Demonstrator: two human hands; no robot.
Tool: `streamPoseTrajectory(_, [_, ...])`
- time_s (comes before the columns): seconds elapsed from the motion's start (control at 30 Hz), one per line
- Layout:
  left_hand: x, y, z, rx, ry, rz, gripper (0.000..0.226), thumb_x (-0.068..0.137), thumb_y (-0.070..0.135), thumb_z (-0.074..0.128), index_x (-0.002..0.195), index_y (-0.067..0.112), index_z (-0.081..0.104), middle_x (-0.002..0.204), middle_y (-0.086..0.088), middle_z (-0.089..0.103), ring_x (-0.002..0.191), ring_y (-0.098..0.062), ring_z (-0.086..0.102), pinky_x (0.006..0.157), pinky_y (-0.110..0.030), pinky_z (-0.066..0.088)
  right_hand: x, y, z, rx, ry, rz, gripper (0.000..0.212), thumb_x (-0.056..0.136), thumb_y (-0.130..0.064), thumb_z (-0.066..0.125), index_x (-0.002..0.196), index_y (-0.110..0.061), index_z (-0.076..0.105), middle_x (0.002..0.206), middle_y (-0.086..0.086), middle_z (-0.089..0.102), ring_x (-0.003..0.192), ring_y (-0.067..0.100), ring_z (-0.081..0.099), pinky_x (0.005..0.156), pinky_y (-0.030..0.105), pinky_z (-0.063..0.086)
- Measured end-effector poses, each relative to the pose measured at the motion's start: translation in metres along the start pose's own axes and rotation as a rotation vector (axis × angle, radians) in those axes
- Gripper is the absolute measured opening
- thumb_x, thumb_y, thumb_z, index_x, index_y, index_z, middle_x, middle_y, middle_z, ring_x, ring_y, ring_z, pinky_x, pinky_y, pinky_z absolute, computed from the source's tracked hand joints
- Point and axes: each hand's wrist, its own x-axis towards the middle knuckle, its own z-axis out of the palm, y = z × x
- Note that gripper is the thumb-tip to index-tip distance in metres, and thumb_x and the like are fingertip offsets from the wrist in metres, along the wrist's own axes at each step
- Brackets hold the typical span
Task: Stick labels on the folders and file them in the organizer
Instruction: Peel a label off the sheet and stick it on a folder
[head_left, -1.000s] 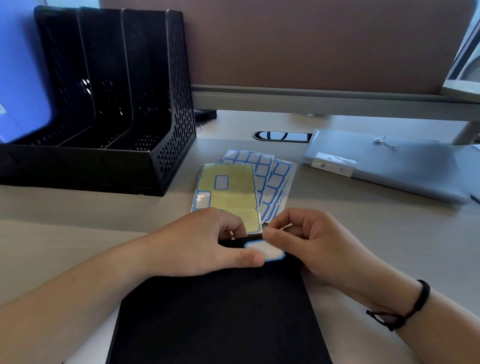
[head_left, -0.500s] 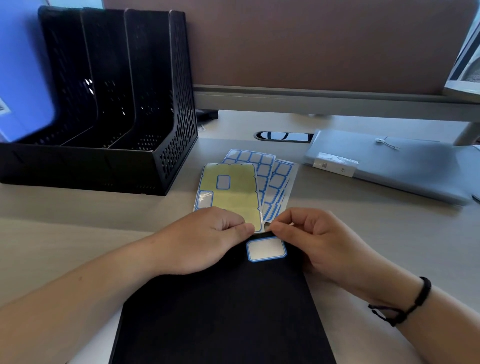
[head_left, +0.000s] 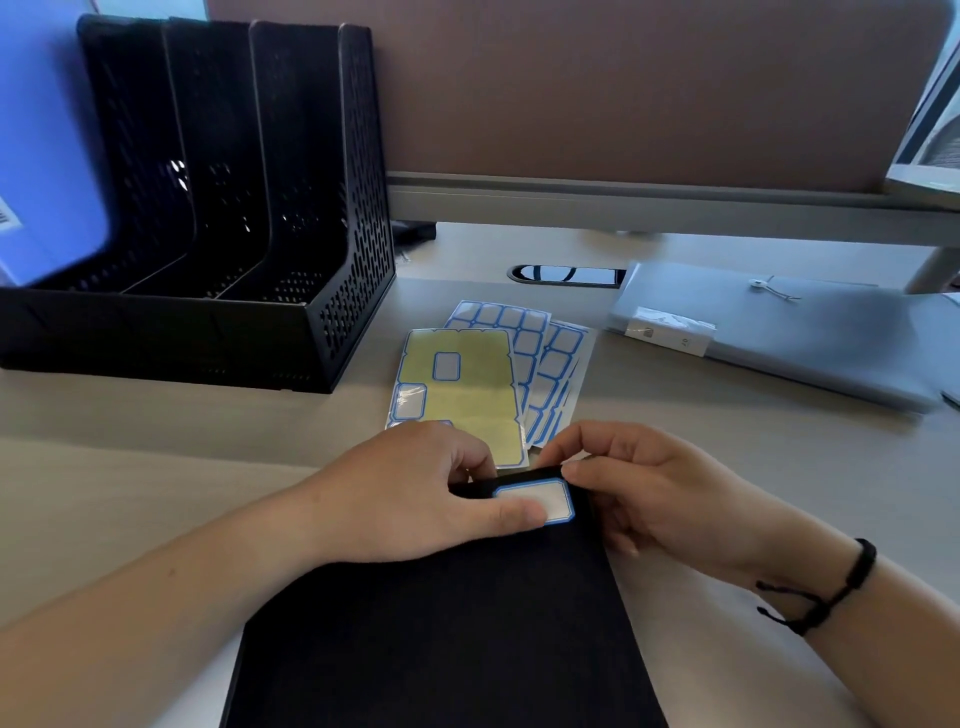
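A black folder (head_left: 441, 623) lies flat on the desk in front of me. Stuck at its far right corner is a white label with a blue border (head_left: 553, 499). My left hand (head_left: 415, 499) presses its thumb on the label's left part, its fingers curled over the folder's far edge. My right hand (head_left: 654, 488) holds the folder's far right corner, thumb tip beside the label's top right corner. The black mesh organizer (head_left: 332, 312) stands at the back left, with a blue folder (head_left: 47, 156) in its leftmost slot.
Label sheets (head_left: 467, 395) lie fanned just beyond my hands, the top one mostly peeled. A grey string-tie folder (head_left: 779, 338) with a small packet on it lies at the right. A cable grommet (head_left: 566, 274) and a brown partition sit behind.
Half a second ago the label lay uncovered between both hands. My left thumb has since slid back onto its left part; my right hand stays at the corner.
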Motion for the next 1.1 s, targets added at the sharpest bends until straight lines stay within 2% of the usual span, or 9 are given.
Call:
streamPoseTrajectory(0.2, [0.001,0.001,0.006,0.081,0.083,-0.017,0.073,0.063,0.095,0.047,0.067,0.023,0.059,0.054,0.012,0.051,0.05,-0.005,0.046,0.055,-0.03,0.041,0.0,0.002,0.007,0.045,0.064,-0.038,0.022,0.099,-0.026,0.056,0.087,-0.013,0.069,0.064,0.007,0.052,0.044,0.014,0.039,0.038,0.023,0.033])
streamPoseTrajectory(0.33, [0.003,-0.002,0.006,0.093,0.088,0.015,0.07,0.076,0.086,0.04,0.068,0.019,0.056,0.056,0.009,0.05,0.053,-0.007,0.047,0.057,-0.033,0.042,0.0,0.004,0.011,-0.106,0.076,-0.084,0.037,0.072,-0.054,0.079,0.086,-0.023,0.066,0.066,0.015,0.064,0.048,0.023,0.046,0.048,0.03,0.041])
streamPoseTrajectory(0.4, [0.004,-0.003,0.004,0.071,0.07,0.026,0.067,0.084,0.077,0.039,0.071,0.013,0.054,0.057,0.006,0.048,0.055,-0.008,0.046,0.06,-0.037,0.044,0.003,0.008,0.013,-0.112,0.111,-0.087,0.042,0.059,-0.051,0.087,0.086,-0.027,0.066,0.076,0.018,0.073,0.064,0.042,0.064,0.064,0.048,0.053])
streamPoseTrajectory(0.47, [0.005,-0.002,0.003,0.039,0.049,0.033,0.063,0.093,0.066,0.041,0.071,0.008,0.049,0.058,0.003,0.043,0.054,-0.009,0.043,0.061,-0.04,0.043,0.006,0.012,0.014,-0.102,0.141,-0.1,0.04,0.055,-0.05,0.086,0.083,-0.028,0.066,0.077,0.018,0.074,0.069,0.04,0.069,0.07,0.053,0.055])
streamPoseTrajectory(0.67, [0.003,0.001,-0.002,-0.007,-0.004,0.042,0.059,0.091,0.065,0.043,0.066,0.012,0.044,0.056,0.007,0.037,0.051,-0.008,0.036,0.057,-0.03,0.034,0.009,0.014,0.015,-0.027,0.155,-0.081,0.034,0.073,-0.055,0.069,0.082,-0.022,0.067,0.079,0.038,0.059,0.064,0.027,0.047,0.062,0.043,0.036])
streamPoseTrajectory(0.8, [0.001,0.001,-0.003,-0.031,-0.05,0.034,0.051,0.07,0.076,0.062,0.072,0.024,0.062,0.057,0.013,0.052,0.052,-0.001,0.044,0.056,-0.023,0.038,0.007,0.011,0.008,-0.027,0.13,-0.039,0.026,0.098,-0.035,0.057,0.083,-0.017,0.069,0.06,0.012,0.053,0.041,0.018,0.038,0.041,0.026,0.032])
streamPoseTrajectory(0.9, [0.002,-0.002,-0.003,-0.058,-0.059,0.059,0.044,0.071,0.072,0.068,0.069,0.028,0.061,0.057,0.014,0.051,0.052,-0.001,0.044,0.057,-0.024,0.038,0.003,0.006,0.006,-0.025,0.091,-0.066,0.031,0.083,-0.048,0.065,0.081,-0.017,0.068,0.063,0.011,0.054,0.039,0.014,0.034,0.038,0.022,0.029])
streamPoseTrajectory(1.0, [0.003,-0.004,-0.005,-0.076,-0.087,0.081,0.041,0.08,0.067,0.065,0.074,0.026,0.065,0.057,0.013,0.051,0.052,-0.001,0.044,0.055,-0.021,0.037,0.002,0.007,0.008,-0.073,0.052,-0.078,0.04,0.063,-0.052,0.085,0.082,-0.022,0.067,0.07,0.017,0.068,0.05,0.015,0.05,0.05,0.024,0.041])
streamPoseTrajectory(1.1, [0.004,-0.005,-0.004,-0.083,-0.096,0.089,0.039,0.092,0.055,0.058,0.076,0.02,0.064,0.058,0.009,0.046,0.053,-0.004,0.041,0.056,-0.024,0.036,0.005,0.013,0.007,-0.045,0.046,-0.074,0.035,0.064,-0.038,0.092,0.084,-0.023,0.067,0.083,0.021,0.074,0.07,0.027,0.064,0.071,0.043,0.05])
